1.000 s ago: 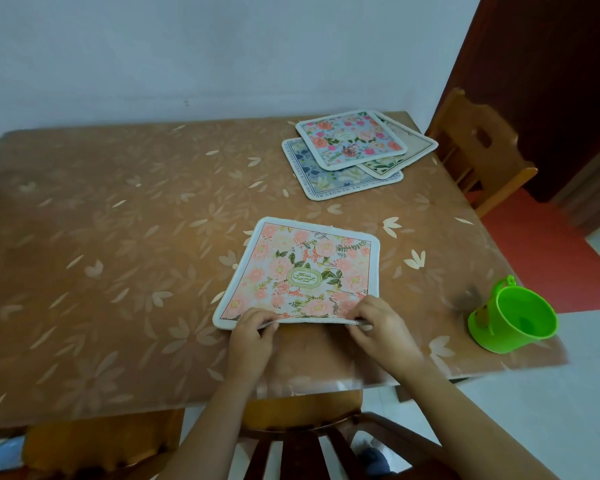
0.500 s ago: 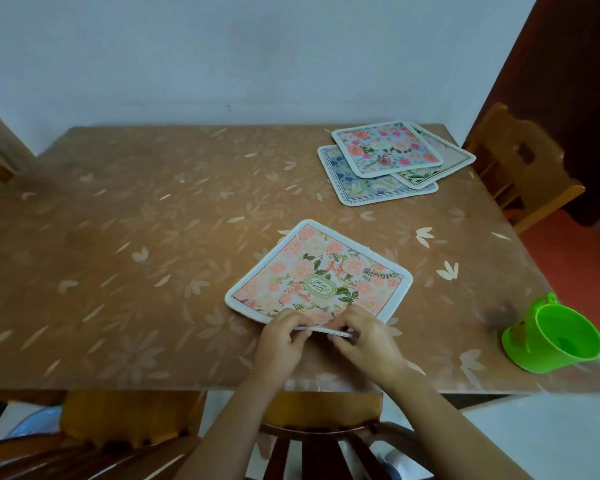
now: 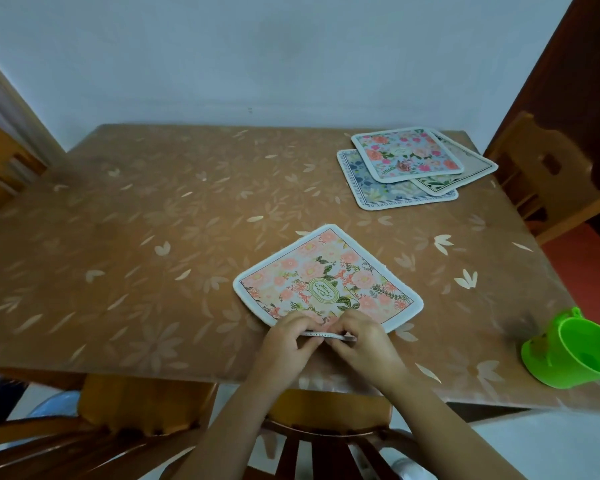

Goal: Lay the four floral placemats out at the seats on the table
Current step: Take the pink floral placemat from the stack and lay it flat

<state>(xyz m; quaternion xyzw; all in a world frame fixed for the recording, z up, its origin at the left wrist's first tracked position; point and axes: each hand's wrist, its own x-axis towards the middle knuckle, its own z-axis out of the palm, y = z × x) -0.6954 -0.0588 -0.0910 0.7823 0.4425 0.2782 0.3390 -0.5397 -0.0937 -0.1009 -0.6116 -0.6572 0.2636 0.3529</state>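
A pink floral placemat (image 3: 326, 282) lies turned like a diamond on the brown table (image 3: 153, 237), near its front edge. My left hand (image 3: 284, 344) and my right hand (image 3: 364, 344) both pinch its near corner, which is lifted slightly off the table. At the far right corner a loose stack holds three more mats: a pink-and-blue floral one (image 3: 406, 154) on top, a beige one (image 3: 471, 164) under it and a blue one (image 3: 368, 185) at the bottom.
A green plastic cup (image 3: 575, 355) lies tipped at the table's front right edge. Wooden chairs stand at the right side (image 3: 548, 174), the left side (image 3: 0, 168) and under the front edge (image 3: 326, 434). A white wall backs the table.
The pink placemat has been rotated from square-on to a diamond angle. My hands have come together from its two near corners onto one corner. My view has shifted left.
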